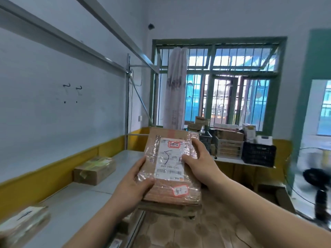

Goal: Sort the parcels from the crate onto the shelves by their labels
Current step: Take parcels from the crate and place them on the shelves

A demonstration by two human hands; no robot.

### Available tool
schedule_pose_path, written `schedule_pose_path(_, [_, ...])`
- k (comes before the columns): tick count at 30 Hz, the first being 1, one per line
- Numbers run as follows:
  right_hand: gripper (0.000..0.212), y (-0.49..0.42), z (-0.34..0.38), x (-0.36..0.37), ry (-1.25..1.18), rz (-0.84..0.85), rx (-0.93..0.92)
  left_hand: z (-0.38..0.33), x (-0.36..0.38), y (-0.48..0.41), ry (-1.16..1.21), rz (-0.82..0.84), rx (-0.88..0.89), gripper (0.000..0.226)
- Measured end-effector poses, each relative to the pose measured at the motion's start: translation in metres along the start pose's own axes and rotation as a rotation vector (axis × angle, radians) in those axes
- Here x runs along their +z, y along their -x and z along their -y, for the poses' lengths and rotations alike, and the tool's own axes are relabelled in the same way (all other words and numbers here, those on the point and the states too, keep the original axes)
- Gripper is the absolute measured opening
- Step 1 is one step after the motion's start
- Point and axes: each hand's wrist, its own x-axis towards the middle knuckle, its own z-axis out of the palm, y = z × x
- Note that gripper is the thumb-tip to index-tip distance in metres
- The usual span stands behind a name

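- Cardboard parcel (161, 193), wrapped in clear tape, sat between our two hands, lifted in front of us and resting on no surface.
- Our left hand (136, 183) gripped its near left corner, thumb on top. Our right hand (198, 156) clasped the far right edge, its thumb lying across the white label (168, 165).
- The handwritten mark on that label looked like a five and a dash, and the right thumb hid whatever followed. We judged that the first thing to do well was to slide that thumb off the label and read the whole mark before choosing a place.
- The shelf (75, 203) ran along to the left of the left hand. One taped box (94, 170) lay on it beyond and left of that hand, and a labelled box (23, 221) lay low, left of the left wrist. Its mark was too blurred for us to read.
- We reckoned the tape would be slick, so a two-handed hold on the edges seemed right until the base was flat on the shelf. The label should face up and the parcel should sit beside its neighbours, not on them.
- A black crate (258, 154) and a pale crate (228, 147) stood on a bench (227, 160) beyond the right hand, well apart from the parcel.
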Motion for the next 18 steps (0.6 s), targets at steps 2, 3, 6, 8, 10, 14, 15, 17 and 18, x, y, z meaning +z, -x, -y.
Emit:
schedule_pose_path(2, [0.068,-0.035,-0.024,-0.006,0.024,-0.011,-0.001,0.010,0.020,-0.032,0.012,0.005,0.005,0.064])
schedule_pose_path(3, [0.069,-0.053,-0.036,-0.009,0.028,-0.003,0.000,0.016,0.029,-0.049,0.016,0.001,0.004,0.065])
schedule_pose_path(6, [0.069,-0.106,-0.066,-0.014,0.009,0.014,-0.015,0.026,0.054,-0.101,0.030,-0.009,-0.010,0.065])
schedule_pose_path(8, [0.069,-0.140,-0.082,-0.016,0.029,0.036,-0.016,0.034,0.067,-0.132,0.038,-0.016,-0.031,0.063])
schedule_pose_path(10, [0.068,-0.173,-0.095,-0.014,0.026,0.071,-0.032,0.042,0.078,-0.158,0.048,-0.041,-0.052,0.062])
schedule_pose_path(14, [0.065,-0.231,-0.120,0.006,-0.017,0.135,-0.016,0.061,0.084,-0.205,-0.001,-0.090,-0.081,0.060])
schedule_pose_path(15, [0.066,-0.244,-0.127,0.012,-0.034,0.148,-0.004,0.068,0.084,-0.217,-0.015,-0.090,-0.090,0.060])
schedule_pose_path(17, [0.069,-0.271,-0.141,0.028,-0.053,0.167,0.017,0.084,0.083,-0.242,-0.033,-0.092,-0.108,0.062])
schedule_pose_path(18, [0.070,-0.285,-0.149,0.038,-0.062,0.182,0.026,0.094,0.081,-0.255,-0.040,-0.099,-0.115,0.063])
